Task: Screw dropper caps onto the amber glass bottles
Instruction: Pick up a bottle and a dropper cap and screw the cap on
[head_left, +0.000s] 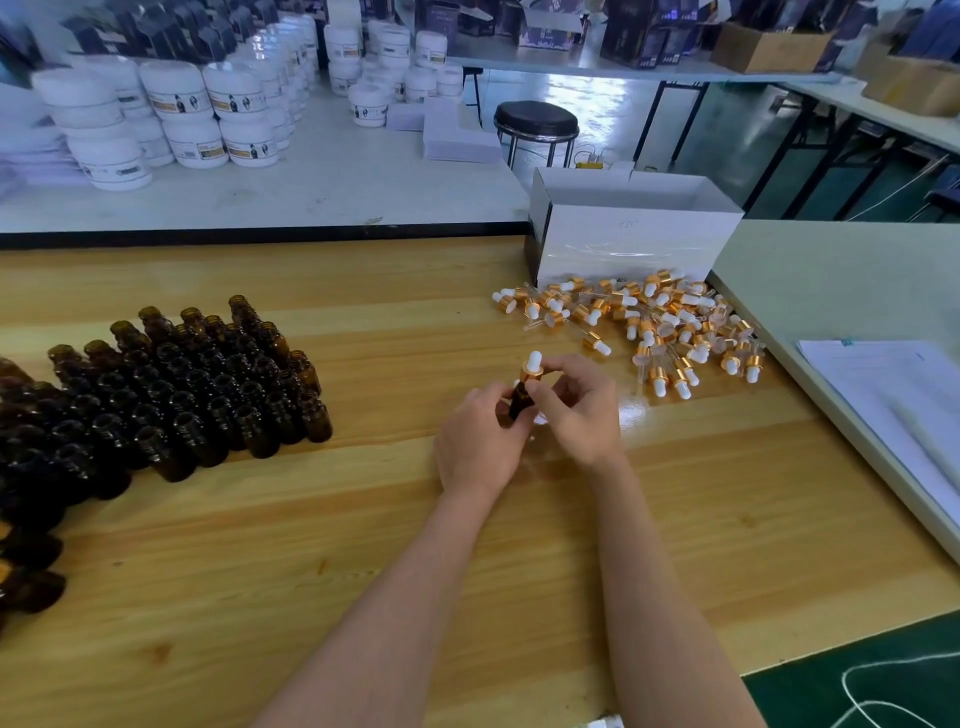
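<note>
left hand (480, 436) fingers clamped on bottle (519, 400) | right hand (576, 410) fingers pinch its cap (532, 370) | open bottles (171, 395) left, loose caps (660, 327) right on table (363, 519)

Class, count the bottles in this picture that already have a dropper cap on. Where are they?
1: the capped bottle held between the left hand and the right hand. The bottles massed at left look open; some are hidden.

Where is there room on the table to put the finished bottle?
Bare wood lies between the open bottles on the left and the hands, and along the near edge of the table. It is crowded by the caps in front of the white box.
</note>
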